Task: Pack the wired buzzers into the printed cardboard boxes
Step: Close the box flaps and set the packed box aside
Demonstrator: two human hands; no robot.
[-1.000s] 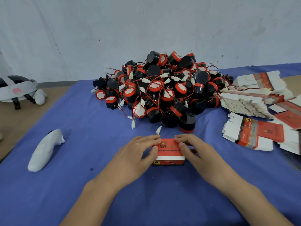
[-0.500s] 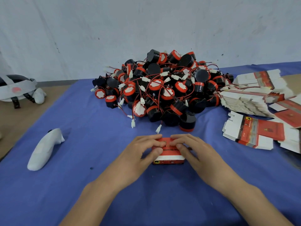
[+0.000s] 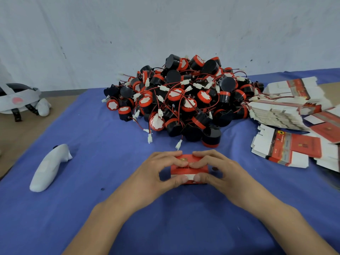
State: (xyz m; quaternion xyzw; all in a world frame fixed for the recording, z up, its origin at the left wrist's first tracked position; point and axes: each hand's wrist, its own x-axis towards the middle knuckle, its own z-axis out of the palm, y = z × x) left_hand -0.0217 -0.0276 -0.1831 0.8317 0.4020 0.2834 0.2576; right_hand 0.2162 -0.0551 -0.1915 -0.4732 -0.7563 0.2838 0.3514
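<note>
You have the red printed box (image 3: 189, 167) sitting on the blue cloth (image 3: 110, 162), just in front of the pile of buzzers (image 3: 184, 98). Both hands are wrapped round it. Your left hand (image 3: 156, 173) curls over its left end and your right hand (image 3: 219, 172) over its right end. The fingers (image 3: 165, 155) lie across the top and meet near the middle, and the thumbs (image 3: 181, 179) press the near face. By the look of it, this is the closing or squaring-up step. The flaps are hidden under your fingers, and you cannot see whether a buzzer is inside.

Press evenly from both ends so the box stays square and does not skew. Bear down lightly on top, since thin card will likely crease under a hard squeeze. Before you seal it, check that no red wire or white plug is caught in a flap. A trapped lead would stop the flap seating and could get nicked.

When it is shut, set it clear of the pile. The loose plugs at the pile's near edge lie close to your knuckles and could snag. The flat boxes (image 3: 287, 150) wait on your right for the next one.
</note>
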